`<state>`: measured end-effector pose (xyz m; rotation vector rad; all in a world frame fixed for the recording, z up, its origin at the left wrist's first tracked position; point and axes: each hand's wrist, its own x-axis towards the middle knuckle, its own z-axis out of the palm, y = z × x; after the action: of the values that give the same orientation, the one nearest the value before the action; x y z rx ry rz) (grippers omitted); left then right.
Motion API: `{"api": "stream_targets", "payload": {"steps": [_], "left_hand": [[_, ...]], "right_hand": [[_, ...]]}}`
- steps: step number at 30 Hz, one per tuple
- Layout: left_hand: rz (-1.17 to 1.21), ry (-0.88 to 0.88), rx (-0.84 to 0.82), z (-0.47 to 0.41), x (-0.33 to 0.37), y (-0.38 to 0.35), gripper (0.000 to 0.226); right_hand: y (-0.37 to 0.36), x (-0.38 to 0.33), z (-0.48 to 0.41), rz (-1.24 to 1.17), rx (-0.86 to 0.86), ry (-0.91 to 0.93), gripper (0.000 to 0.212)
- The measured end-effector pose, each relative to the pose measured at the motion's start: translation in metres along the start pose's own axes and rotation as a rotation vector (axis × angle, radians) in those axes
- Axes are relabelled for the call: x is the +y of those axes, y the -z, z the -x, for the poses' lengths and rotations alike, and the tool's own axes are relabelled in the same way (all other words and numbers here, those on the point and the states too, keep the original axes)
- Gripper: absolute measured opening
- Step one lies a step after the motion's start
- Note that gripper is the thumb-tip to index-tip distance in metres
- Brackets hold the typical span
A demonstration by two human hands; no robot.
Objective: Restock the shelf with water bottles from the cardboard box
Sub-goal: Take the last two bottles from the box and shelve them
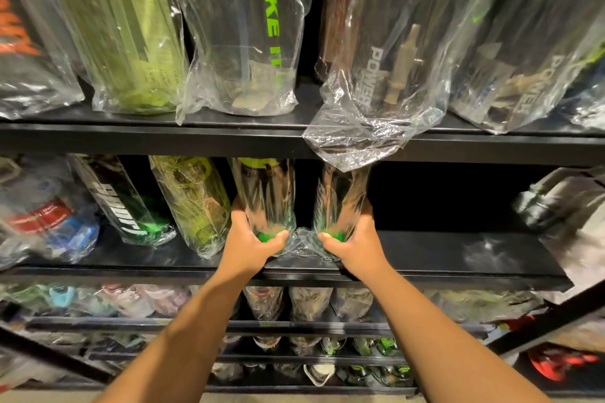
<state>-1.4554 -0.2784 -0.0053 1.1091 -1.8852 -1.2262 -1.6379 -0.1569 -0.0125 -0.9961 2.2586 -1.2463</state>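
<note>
Two dark water bottles wrapped in clear plastic bags stand side by side on the middle black shelf (442,249). My left hand (252,240) grips the base of the left bottle (265,196). My right hand (352,239) grips the base of the right bottle (340,196). Both bottles have green at the bottom, and both stand upright with their bases at the shelf surface. The cardboard box is out of view.
Left of my hands stand a yellow-green bagged bottle (193,199) and a black bagged bottle (121,199). The upper shelf (163,134) holds several bagged bottles, with loose plastic (350,137) hanging over its edge. To the right of my hands the middle shelf is bare. Lower shelves hold more bottles.
</note>
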Motion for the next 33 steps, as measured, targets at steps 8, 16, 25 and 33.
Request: {"api": "stream_targets", "payload": {"steps": [8,16,25,33], "left_hand": [[-0.203,-0.024,-0.020,0.020,-0.005,0.003,0.056],[-0.882,-0.033,-0.122,0.084,-0.032,-0.005,0.110],[-0.950,0.168,-0.221,0.103,-0.026,-0.004,0.101],[-0.958,0.240,-0.268,0.108,-0.023,-0.013,0.107]], "right_hand": [[0.005,-0.001,0.007,0.018,0.008,0.047,0.049],[0.010,-0.001,0.010,-0.024,0.038,0.158,0.046],[0.016,0.023,0.051,0.898,-0.124,0.133,0.146],[0.028,0.046,0.067,0.970,-0.268,0.216,0.125]]}}
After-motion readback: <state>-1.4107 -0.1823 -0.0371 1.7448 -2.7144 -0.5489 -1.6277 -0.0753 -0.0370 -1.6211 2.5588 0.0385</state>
